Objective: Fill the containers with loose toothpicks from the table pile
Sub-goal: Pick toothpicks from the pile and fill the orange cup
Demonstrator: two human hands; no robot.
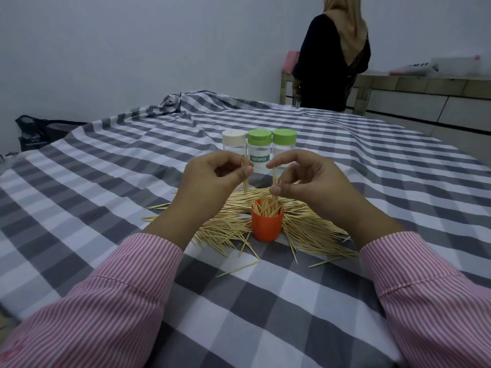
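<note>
An orange cup stands in the middle of a loose toothpick pile and holds several toothpicks upright. My left hand pinches a small bundle of toothpicks above and left of the cup. My right hand pinches a single toothpick upright, directly over the cup's mouth. Behind my hands stand three clear containers: one with a white lid and two with green lids; the middle one is labelled TOOTHPICK.
A grey and white checked cloth covers the table. A person in dark clothes stands beyond the far edge by a low shelf. A dark bag lies at the left. A few stray toothpicks lie nearer me.
</note>
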